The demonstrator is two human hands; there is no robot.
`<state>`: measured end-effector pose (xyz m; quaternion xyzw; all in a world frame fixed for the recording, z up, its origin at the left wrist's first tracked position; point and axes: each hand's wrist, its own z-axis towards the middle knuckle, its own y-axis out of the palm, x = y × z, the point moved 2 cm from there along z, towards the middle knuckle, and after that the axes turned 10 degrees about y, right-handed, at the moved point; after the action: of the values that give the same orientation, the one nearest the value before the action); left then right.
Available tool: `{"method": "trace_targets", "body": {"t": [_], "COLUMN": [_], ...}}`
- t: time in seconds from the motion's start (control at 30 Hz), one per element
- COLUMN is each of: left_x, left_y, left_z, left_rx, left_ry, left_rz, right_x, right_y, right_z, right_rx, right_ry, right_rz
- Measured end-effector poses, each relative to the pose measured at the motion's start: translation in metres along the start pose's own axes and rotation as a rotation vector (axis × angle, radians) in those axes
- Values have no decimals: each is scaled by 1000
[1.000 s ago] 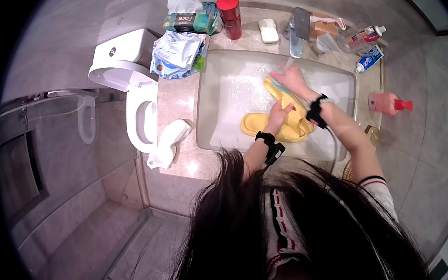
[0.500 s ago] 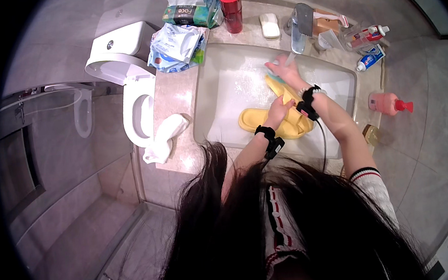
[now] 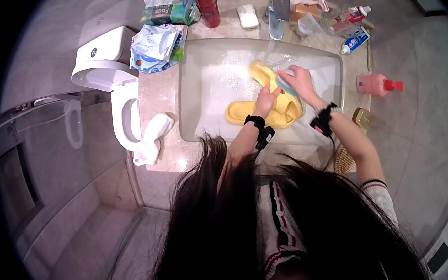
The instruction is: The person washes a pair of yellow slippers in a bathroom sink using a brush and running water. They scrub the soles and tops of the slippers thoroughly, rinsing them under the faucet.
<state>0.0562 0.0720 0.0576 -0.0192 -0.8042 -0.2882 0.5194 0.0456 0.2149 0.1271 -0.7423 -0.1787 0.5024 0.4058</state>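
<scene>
My left grip point(image 3: 266, 101) clasps a yellow slipper point(image 3: 261, 73) in the sink point(image 3: 181, 85), while my right grip point(image 3: 302, 84) holds a blue-green pad point(image 3: 286, 87) right at its edge. I see a second yellow slipper point(image 3: 239, 112) lying beneath the left grip. Water falls from the faucet point(image 3: 276, 17). Along the table point(image 3: 158, 98) I spot a red bottle point(image 3: 207, 5), a pink pump bottle point(image 3: 373, 84) and a crumpled white cloth point(image 3: 155, 132).
</scene>
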Motion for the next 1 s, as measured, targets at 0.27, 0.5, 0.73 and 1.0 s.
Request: {"method": "trace_targets", "body": {"t": [0.27, 0.5, 0.73, 1.0], "left_x": [-8, 18, 24, 23], "left_y": [-5, 1, -27, -34], "left_z": [8, -6, 20, 31], "left_rx": [396, 497, 136, -181], "left_ry": [105, 181, -330, -333], "left_rz": [315, 60, -198, -190], "right_x": [1, 37, 7, 20], "right_y": [-38, -6, 31, 35], "right_z": [-21, -15, -11, 4], "right_rx": [-64, 154, 138, 180], "right_ry": [161, 403, 391, 377], "right_rz": [4, 257, 443, 403]}}
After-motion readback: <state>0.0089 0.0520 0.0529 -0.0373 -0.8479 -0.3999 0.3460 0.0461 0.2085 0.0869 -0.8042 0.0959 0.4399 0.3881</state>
